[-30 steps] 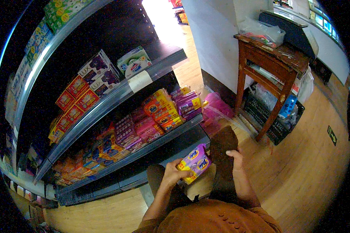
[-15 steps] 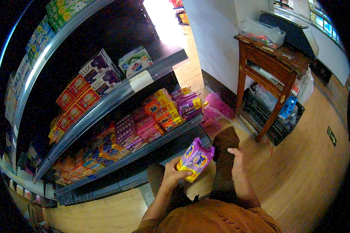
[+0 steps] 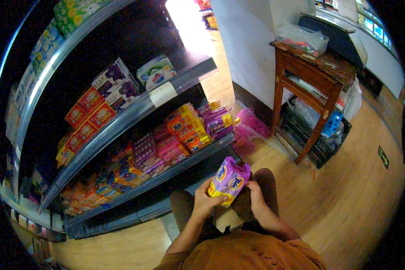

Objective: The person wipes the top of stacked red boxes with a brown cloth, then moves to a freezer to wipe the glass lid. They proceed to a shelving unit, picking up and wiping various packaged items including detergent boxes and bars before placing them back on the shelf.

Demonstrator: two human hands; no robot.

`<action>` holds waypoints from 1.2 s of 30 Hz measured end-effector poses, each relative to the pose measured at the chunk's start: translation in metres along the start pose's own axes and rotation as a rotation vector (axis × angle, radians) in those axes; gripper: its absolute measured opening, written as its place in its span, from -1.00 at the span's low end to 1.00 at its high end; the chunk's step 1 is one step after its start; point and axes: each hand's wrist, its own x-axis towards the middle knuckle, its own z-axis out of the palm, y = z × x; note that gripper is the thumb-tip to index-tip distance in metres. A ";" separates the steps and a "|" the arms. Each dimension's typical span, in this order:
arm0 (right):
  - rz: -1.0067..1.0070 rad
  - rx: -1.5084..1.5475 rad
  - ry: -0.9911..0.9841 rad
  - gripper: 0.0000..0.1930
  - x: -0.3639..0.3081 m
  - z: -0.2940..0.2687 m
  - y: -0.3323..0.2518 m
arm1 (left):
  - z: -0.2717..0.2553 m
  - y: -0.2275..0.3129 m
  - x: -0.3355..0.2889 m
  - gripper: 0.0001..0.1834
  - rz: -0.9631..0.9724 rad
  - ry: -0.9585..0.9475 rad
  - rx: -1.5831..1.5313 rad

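My left hand is wrapped round the lower left side of a purple and yellow pack of soap bars, thumb across its front. The pack is tilted above my lap, its printed face turned up. At its right edge is my right hand, thumb and fingers drawn together on the wrapper; some of those fingers are hidden. Left of the pack, more wrapped soap packs in orange, pink and purple lie in rows on the low shelf.
A higher shelf carries red boxes, white boxes and a green-and-white pack. Pink plastic wrapping lies past the low shelf's end. At right stands a worn wooden table over a black crate.
My right hand has moved left from beside my knee to the soap pack's right edge. The pack has shifted slightly right, and my right knee has come nearer.
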 end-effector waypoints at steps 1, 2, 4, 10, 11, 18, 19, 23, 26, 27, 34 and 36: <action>0.012 0.012 -0.012 -0.78 -0.002 0.002 0.004 | 0.001 0.000 0.001 -0.31 0.009 0.001 -0.004; 0.024 0.023 -0.024 -0.78 -0.003 0.006 0.006 | 0.001 -0.001 0.002 -0.30 0.018 0.001 -0.008; 0.023 0.002 0.022 -0.76 -0.017 0.034 -0.010 | -0.004 -0.005 0.002 -0.30 0.070 0.005 0.046; 0.093 0.142 0.017 -0.72 0.008 -0.007 -0.011 | -0.004 0.004 0.000 -0.29 0.068 -0.039 0.143; 0.104 0.178 0.025 -0.73 0.001 0.003 -0.026 | -0.005 0.006 -0.001 -0.29 0.059 -0.041 0.170; -0.025 0.371 0.024 -0.61 -0.021 0.025 -0.082 | -0.015 -0.005 -0.001 -0.30 -0.014 -0.019 0.113; -0.046 0.408 0.015 -0.58 -0.021 0.026 -0.084 | -0.014 -0.004 -0.001 -0.30 -0.019 -0.016 0.097; -0.049 0.380 0.006 -0.67 -0.020 0.028 -0.083 | -0.016 -0.005 0.000 -0.31 0.003 -0.014 0.105; -0.034 0.310 0.031 -0.66 -0.008 0.010 -0.065 | -0.014 -0.003 -0.001 -0.31 -0.020 -0.014 0.091; -0.003 0.274 0.064 -0.67 -0.008 0.009 -0.059 | -0.013 -0.002 -0.001 -0.32 -0.017 -0.013 0.086; 0.216 0.292 0.003 -0.70 -0.008 0.018 -0.022 | -0.011 0.000 -0.001 -0.31 -0.003 -0.025 0.041; 0.252 0.306 -0.024 -0.68 -0.017 0.037 -0.022 | -0.011 0.002 -0.001 -0.30 0.006 -0.047 0.077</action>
